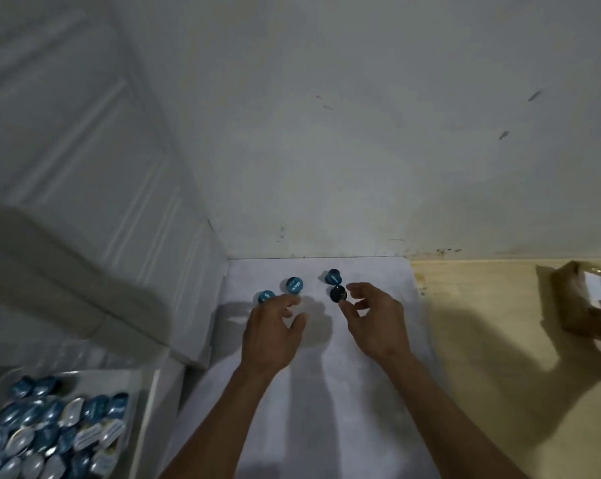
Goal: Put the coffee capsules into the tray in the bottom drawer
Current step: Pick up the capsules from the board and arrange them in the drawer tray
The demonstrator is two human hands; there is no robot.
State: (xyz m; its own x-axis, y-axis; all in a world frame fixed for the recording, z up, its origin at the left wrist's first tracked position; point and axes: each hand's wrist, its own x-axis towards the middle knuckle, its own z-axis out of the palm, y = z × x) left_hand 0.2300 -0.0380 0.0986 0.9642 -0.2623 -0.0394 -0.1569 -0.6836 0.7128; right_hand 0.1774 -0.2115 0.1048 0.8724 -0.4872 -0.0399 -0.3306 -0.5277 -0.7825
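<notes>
Head view blurred; tray (147, 392) cut off; hands (274, 326) open.

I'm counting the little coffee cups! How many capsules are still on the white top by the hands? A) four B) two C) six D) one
A: four capsules sit on the white top: two blue ones by the left hand, and two darker ones by the right hand.
</notes>
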